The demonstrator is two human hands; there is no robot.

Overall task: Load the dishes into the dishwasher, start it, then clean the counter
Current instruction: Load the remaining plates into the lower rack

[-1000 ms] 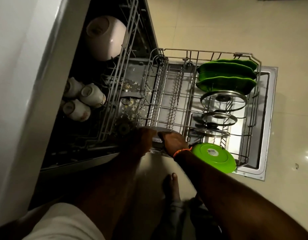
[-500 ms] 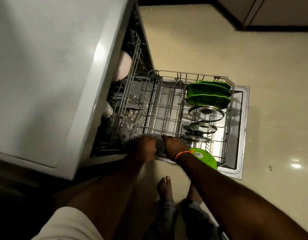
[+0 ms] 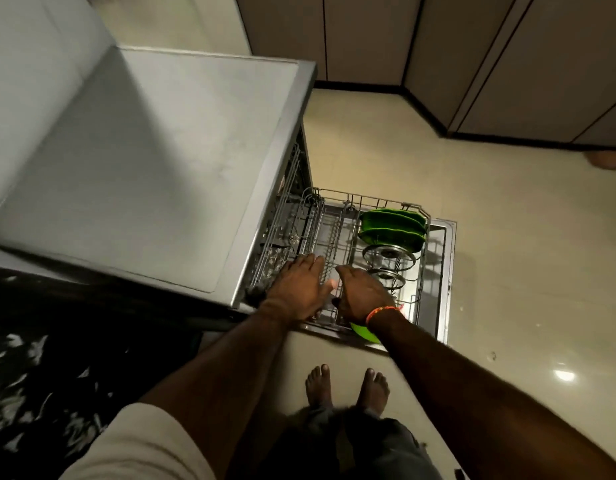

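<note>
Since a moment ago our view has lifted, so the grey flat top of the dishwasher [image 3: 154,168] now fills the upper left, and both hands have let go of the near rail of the pulled-out grey wire lower rack [image 3: 386,206] and moved above it with fingers out. Our left hand [image 3: 299,289] hovers or rests over the rack's near left part, fingers straight and loosely together, holding nothing; our right hand [image 3: 362,294], with an orange band at the wrist, lies just beside it, fingers relaxed and empty as far as we can see. At the far right of the rack stand the dark green plates [image 3: 391,230], with round metal-rimmed lids [image 3: 388,254] in front of them and a bright green round plate [image 3: 363,332] at the near edge, partly hidden by our right wrist. We judge loading is still under way. The upper rack is hidden beneath the dishwasher top, and whether either palm touches the wires we cannot tell.
</note>
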